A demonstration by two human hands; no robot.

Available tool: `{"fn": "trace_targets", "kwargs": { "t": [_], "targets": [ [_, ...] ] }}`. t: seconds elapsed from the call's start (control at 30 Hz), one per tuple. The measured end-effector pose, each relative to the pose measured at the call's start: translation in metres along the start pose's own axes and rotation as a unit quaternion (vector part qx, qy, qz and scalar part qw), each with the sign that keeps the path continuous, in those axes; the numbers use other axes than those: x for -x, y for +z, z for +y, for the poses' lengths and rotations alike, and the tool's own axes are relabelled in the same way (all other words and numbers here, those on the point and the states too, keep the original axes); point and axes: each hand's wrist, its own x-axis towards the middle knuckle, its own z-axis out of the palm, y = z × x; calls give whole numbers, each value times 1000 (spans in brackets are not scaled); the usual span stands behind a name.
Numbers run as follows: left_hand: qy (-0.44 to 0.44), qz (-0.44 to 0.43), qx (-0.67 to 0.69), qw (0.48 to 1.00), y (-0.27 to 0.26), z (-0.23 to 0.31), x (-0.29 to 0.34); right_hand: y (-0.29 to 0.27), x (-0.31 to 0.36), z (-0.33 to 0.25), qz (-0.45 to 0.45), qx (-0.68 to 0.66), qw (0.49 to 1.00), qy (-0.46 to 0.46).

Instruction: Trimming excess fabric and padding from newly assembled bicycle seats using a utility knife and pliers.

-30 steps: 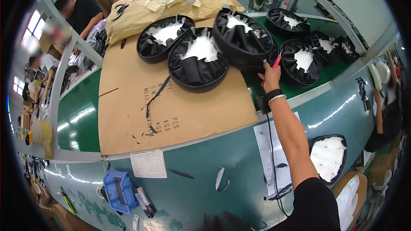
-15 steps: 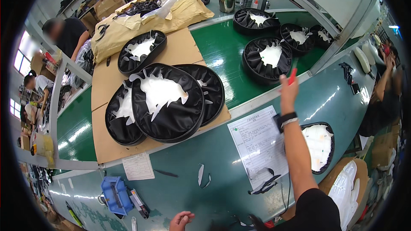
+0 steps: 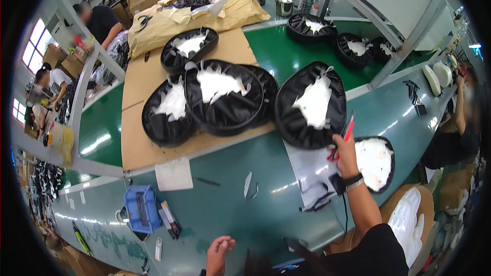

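My right hand [image 3: 346, 153] grips the lower right edge of a black-covered cushion [image 3: 286, 107], which tilts above the bench with its gathered cover and ragged white centre showing. A red-handled tool [image 3: 332, 154] with a slim metal tip, probably scissors, is tucked in the same hand. My left hand [image 3: 220, 253] hovers low over the near bench edge, its fingers curled and nothing visible in them. Left of the held cushion, several similar black cushions [image 3: 225, 110] lie overlapping on cardboard. A cushion with a white face [image 3: 376, 166] rests right of my wrist.
A printed sheet [image 3: 302, 166] lies partly beneath the held cushion. Nearby are black scraps [image 3: 317, 202], a blue bin [image 3: 142, 209] and a smaller paper [image 3: 174, 174]. More cushions [image 3: 353, 48] sit on the green surface by a metal frame [image 3: 391, 66]. Other people work around the bench.
My right hand has come back from the green surface, bringing a black-covered cushion toward me. My left hand stays near the bench edge. The view has shifted slightly.
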Motion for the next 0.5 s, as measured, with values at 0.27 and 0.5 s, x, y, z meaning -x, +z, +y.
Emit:
{"fn": "trace_targets", "kwargs": {
  "t": [0.27,0.5],
  "targets": [
    [111,-2,254,961,-9,-21,14,-26,233,31,-331,374,867,-4],
    [57,288,38,955,-69,-119,61,7,311,79,-445,380,810,-43]
  ]
}}
